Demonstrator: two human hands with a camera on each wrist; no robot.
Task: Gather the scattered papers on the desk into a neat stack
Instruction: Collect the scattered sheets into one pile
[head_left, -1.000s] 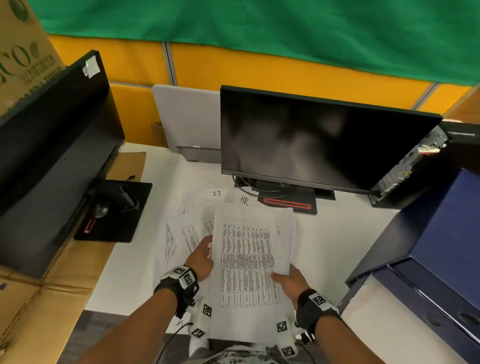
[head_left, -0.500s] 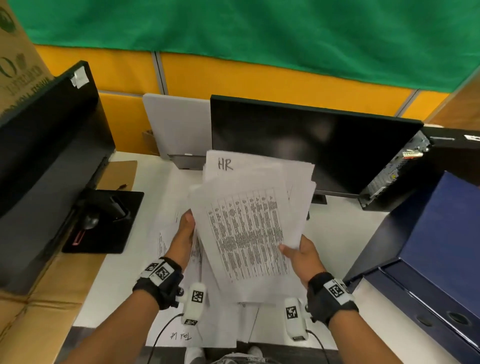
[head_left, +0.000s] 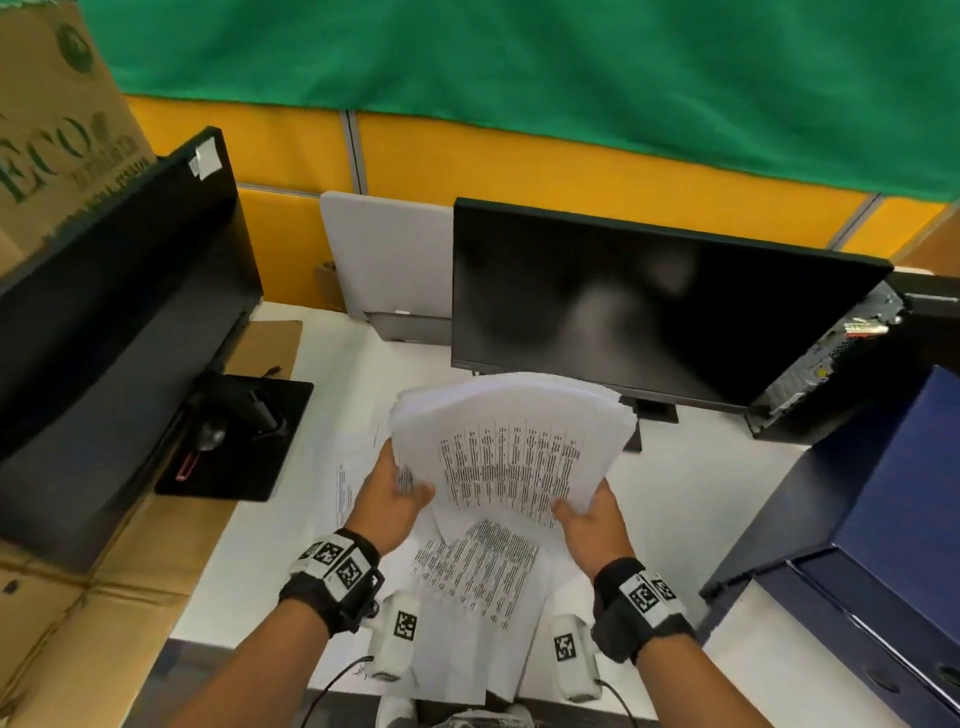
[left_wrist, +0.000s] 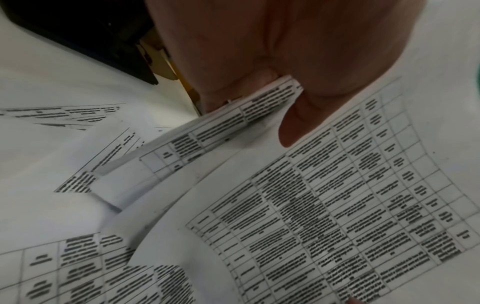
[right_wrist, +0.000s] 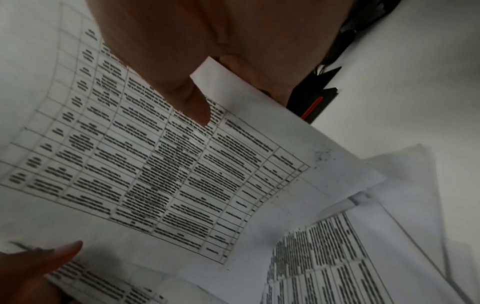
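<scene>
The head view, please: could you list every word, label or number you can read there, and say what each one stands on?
"ECO" in green: on the cardboard box at far left; the smaller lines beneath it are too blurred to read.
Printed tables on the held papers and on the loose sheets on the desk: too small and blurred.
White sticker on the left monitor: unreadable.

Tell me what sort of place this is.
Most likely an office cubicle: a dark monitor stands on a white desk against yellow partition panels, and both hands hold a sheaf of printed papers.
</scene>
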